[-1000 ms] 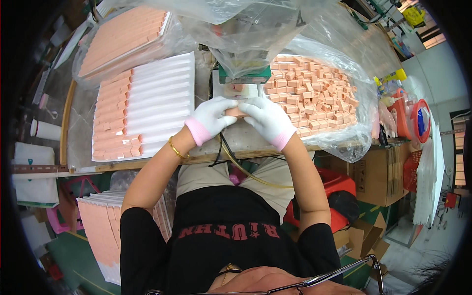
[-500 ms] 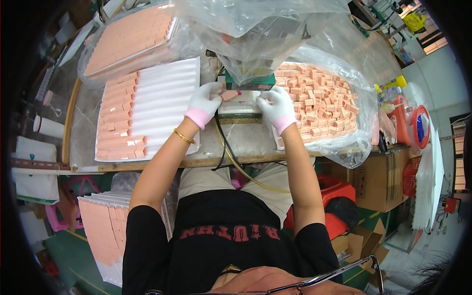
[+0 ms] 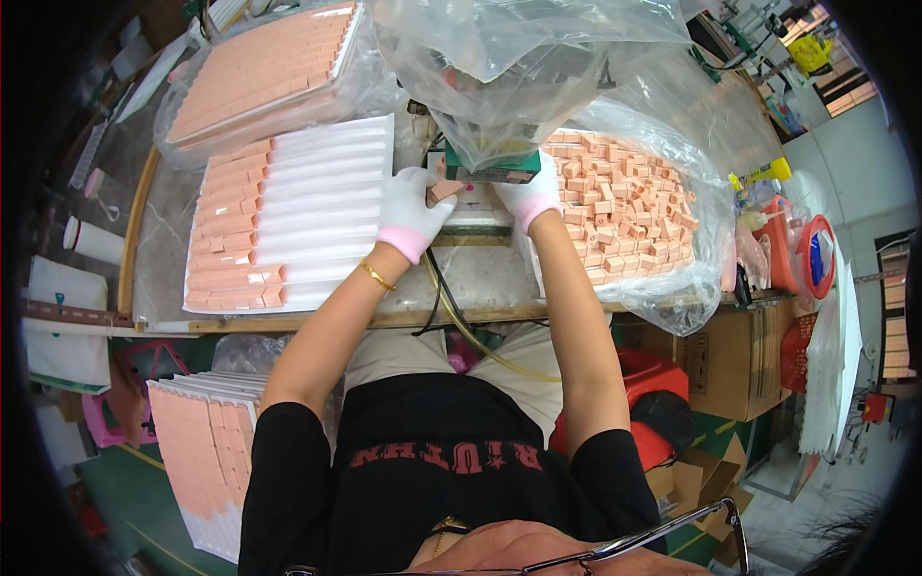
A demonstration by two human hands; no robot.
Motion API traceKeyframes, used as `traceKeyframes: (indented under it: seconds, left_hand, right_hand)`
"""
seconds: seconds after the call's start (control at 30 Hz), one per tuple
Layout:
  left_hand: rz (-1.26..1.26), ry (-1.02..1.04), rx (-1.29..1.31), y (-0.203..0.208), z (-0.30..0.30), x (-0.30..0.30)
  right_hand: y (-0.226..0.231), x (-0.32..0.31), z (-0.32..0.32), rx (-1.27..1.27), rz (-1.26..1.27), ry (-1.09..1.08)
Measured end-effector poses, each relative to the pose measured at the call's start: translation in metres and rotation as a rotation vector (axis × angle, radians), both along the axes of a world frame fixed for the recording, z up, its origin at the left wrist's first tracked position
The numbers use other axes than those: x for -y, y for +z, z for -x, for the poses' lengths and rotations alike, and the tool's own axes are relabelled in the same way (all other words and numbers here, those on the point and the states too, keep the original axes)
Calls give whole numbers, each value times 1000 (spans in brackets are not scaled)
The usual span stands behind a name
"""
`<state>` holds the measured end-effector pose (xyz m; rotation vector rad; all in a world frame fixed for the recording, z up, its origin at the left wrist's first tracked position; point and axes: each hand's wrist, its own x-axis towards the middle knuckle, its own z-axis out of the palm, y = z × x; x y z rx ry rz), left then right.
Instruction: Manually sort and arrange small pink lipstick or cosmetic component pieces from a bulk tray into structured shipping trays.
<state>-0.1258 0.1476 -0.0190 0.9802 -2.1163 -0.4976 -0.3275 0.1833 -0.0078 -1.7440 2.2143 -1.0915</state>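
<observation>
My left hand (image 3: pixel 413 211), in a white glove with a pink cuff, grips a small peach-pink square block (image 3: pixel 445 190) between thumb and fingers. The block is tilted over a pale fixture plate (image 3: pixel 480 204) under a machine. My right hand (image 3: pixel 534 195), gloved the same way, reaches beside the machine's green head (image 3: pixel 499 171); its fingertips are hidden there. To the left, a white ribbed tray (image 3: pixel 327 211) carries rows of the same blocks along its left side. On the right, loose hollow blocks (image 3: pixel 624 202) lie heaped in a tray lined with clear plastic.
Clear plastic sheeting (image 3: pixel 528 58) drapes over the machine. A full tray of blocks (image 3: pixel 269 67) stands at the far left, wrapped in plastic. Cables (image 3: pixel 447 307) hang over the wooden front edge. Below left are stacked filled trays (image 3: pixel 202 442); a red stool (image 3: pixel 648 384) stands below right.
My left hand has moved right and slightly nearer, carrying the block. My right hand has shifted slightly inward and up against the machine head, and its fingertips have gone out of sight.
</observation>
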Motion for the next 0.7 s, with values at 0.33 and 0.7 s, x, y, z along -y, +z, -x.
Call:
traceKeyframes:
  seconds: [0.33,0.7]
  left_hand:
    - [-266,-88,111,22,11,-11]
    - [-223,0,242,32,12,-6]
  right_hand:
    - [-14,-41,-31,194,114,13]
    - [19,-35,-42,212,-162,10]
